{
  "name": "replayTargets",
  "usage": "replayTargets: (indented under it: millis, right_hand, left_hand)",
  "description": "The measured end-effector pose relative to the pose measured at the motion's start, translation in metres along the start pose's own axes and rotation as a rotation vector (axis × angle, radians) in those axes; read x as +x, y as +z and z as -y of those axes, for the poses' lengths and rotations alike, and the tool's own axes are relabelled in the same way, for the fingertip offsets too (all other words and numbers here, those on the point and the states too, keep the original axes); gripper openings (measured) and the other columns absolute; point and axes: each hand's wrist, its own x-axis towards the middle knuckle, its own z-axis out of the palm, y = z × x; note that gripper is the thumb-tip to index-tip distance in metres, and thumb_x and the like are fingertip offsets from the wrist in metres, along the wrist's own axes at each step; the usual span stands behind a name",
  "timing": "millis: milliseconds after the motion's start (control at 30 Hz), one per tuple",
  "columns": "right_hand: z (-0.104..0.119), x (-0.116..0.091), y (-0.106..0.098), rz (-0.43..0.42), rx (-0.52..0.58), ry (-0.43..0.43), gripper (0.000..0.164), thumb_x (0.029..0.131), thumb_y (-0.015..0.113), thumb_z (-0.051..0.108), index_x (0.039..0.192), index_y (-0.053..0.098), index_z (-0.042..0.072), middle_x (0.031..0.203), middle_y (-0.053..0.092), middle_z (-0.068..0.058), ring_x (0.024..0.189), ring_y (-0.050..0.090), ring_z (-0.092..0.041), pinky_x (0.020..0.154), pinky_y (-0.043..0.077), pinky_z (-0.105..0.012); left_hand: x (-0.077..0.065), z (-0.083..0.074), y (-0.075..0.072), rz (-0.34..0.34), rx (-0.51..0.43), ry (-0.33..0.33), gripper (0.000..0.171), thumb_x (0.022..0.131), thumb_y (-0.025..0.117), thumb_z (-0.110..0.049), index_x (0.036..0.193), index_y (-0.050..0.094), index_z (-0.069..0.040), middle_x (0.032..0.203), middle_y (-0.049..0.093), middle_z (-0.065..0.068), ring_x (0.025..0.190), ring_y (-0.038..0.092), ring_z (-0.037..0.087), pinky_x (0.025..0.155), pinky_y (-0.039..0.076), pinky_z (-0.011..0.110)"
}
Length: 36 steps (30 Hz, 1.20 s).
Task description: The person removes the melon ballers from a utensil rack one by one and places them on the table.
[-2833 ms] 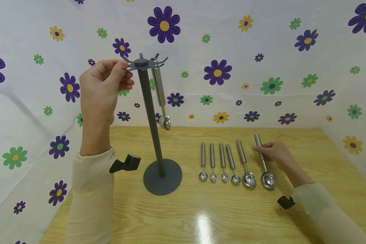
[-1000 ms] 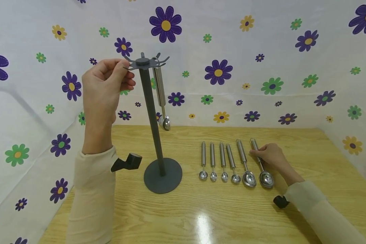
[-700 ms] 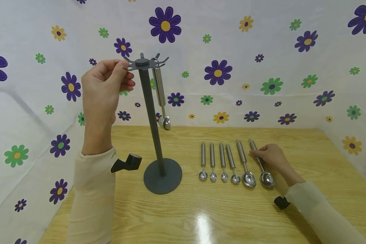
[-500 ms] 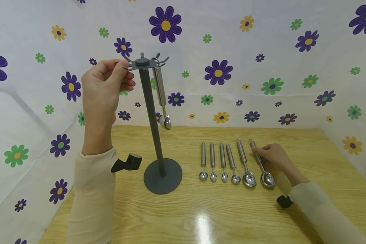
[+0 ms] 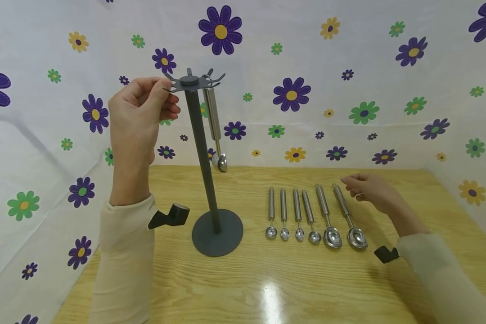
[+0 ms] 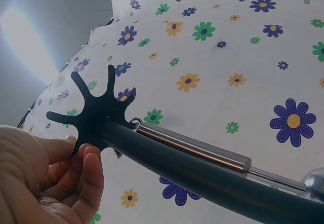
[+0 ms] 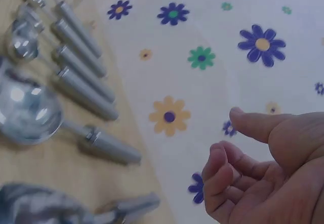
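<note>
My left hand (image 5: 135,121) pinches one prong of the dark grey hanging rack (image 5: 202,148) at its top, thumb against the fingers. From another prong hangs a steel scoop (image 5: 212,119), its bowl down, alongside the pole. Right of the rack's round base, several steel scoops of different sizes lie in a row, handles away from me. The rightmost large scoop (image 5: 350,220) lies beside another large scoop (image 5: 327,220). Just above and right of its handle, my right hand (image 5: 370,189) hovers, fingers loosely bent. In the right wrist view a gap shows between its thumb (image 7: 253,124) and fingers.
Smaller scoops (image 5: 271,207) lie on the left part of the row, nearest the rack base (image 5: 217,245). The wooden table (image 5: 227,288) meets a white flowered cloth (image 5: 251,108) at the back and sides. Each sleeve carries a black wrist mount (image 5: 174,216).
The rightmost scoop has shifted left beside its neighbour. My right hand has let go of its handle and risen up and right. My left hand stays on the rack.
</note>
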Motion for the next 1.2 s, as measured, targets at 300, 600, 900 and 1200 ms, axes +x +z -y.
replayTargets:
  millis: [300, 600, 900, 1200]
  right_hand:
    - [0.064, -0.004, 0.015, 0.008, 0.043, -0.174, 0.044, 0.108, 0.056, 0.035, 0.124, 0.056, -0.006, 0.1, 0.061, -0.006, 0.087, 0.059, -0.018, 0.075, 0.055, -0.026]
    - [0.123, 0.005, 0.043, -0.03, 0.096, -0.329, 0.038, 0.107, 0.06, 0.033, 0.122, 0.062, -0.002, 0.099, 0.063, -0.009, 0.088, 0.06, -0.023, 0.074, 0.054, -0.027]
    - [0.166, 0.012, 0.063, 0.014, 0.156, -0.449, 0.027, 0.106, 0.061, 0.024, 0.117, 0.064, -0.001, 0.095, 0.065, -0.013, 0.081, 0.06, -0.024, 0.07, 0.053, -0.029]
    - [0.213, 0.015, 0.083, 0.052, 0.141, -0.558, 0.026, 0.104, 0.064, 0.025, 0.117, 0.066, 0.003, 0.095, 0.064, -0.013, 0.08, 0.06, -0.024, 0.069, 0.053, -0.029]
  left_hand:
    - [-0.002, 0.0, 0.0, 0.001, -0.002, -0.003, 0.014, 0.097, 0.074, -0.013, 0.105, 0.075, -0.002, 0.085, 0.071, 0.011, 0.068, 0.07, 0.017, 0.072, 0.06, 0.021]
    - [-0.001, 0.001, -0.002, -0.007, 0.005, 0.006, 0.013, 0.097, 0.074, -0.013, 0.104, 0.074, -0.002, 0.085, 0.071, 0.011, 0.067, 0.07, 0.016, 0.071, 0.06, 0.021]
    - [0.0, 0.001, 0.0, -0.003, -0.008, 0.001, 0.013, 0.097, 0.074, -0.014, 0.103, 0.074, -0.002, 0.085, 0.071, 0.012, 0.067, 0.069, 0.018, 0.07, 0.06, 0.022]
    - [0.0, 0.001, 0.0, -0.002, -0.014, 0.01, 0.012, 0.097, 0.073, -0.013, 0.103, 0.073, -0.002, 0.085, 0.071, 0.011, 0.067, 0.069, 0.018, 0.07, 0.06, 0.022]
